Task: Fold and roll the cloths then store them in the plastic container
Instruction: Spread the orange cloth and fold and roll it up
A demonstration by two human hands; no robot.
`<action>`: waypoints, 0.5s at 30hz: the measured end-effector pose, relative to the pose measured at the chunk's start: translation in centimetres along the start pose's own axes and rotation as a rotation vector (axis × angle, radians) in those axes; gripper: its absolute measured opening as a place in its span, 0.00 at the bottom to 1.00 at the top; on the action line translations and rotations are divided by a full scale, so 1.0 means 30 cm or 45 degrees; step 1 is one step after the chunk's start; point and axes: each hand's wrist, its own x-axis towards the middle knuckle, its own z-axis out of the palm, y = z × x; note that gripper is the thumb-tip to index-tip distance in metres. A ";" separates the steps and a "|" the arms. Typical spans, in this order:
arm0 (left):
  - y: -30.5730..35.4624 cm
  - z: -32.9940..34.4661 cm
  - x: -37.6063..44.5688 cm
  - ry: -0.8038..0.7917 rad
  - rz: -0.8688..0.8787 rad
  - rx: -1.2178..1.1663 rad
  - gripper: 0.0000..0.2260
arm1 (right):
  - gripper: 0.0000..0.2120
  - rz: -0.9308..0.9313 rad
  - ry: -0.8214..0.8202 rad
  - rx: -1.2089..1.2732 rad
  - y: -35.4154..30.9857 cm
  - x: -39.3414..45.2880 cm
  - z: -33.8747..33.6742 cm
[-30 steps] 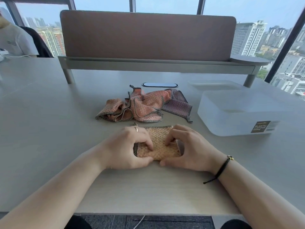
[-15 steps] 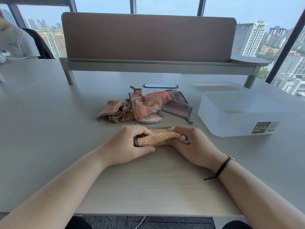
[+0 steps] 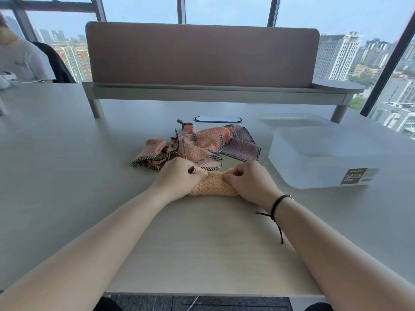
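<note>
Both hands, left hand (image 3: 177, 176) and right hand (image 3: 249, 180), mid-frame, fingers curled tight on rolled cloth (image 3: 212, 187) beside container (image 3: 325, 158).

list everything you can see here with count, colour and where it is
rolled cloth: 1, orange-yellow, on the table between both hands
loose cloths: a crumpled pile, count unclear, pink-orange and mauve with dark edging, just behind the roll
plastic container: 1, translucent white with a dark label, right of the pile, open
lid: 1, clear, flat on the table behind the container
table: 1, pale beige
desk divider: 1, brown panel on a grey shelf, far side of table
cable port: 1, oval, behind the pile
another person: 1, white shirt, far left
bracelet: 1, black cord, right wrist
left hand: grips the roll's left end
right hand: grips the roll's right end
</note>
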 end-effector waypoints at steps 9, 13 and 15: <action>0.027 0.039 -0.058 0.313 0.216 0.130 0.09 | 0.11 0.094 0.077 -0.023 -0.019 -0.012 0.013; 0.037 0.032 -0.078 0.426 0.617 0.444 0.13 | 0.12 0.106 0.117 0.004 -0.026 -0.026 0.013; 0.036 0.040 -0.079 0.312 0.745 0.551 0.12 | 0.13 0.108 0.140 0.035 -0.027 -0.030 0.013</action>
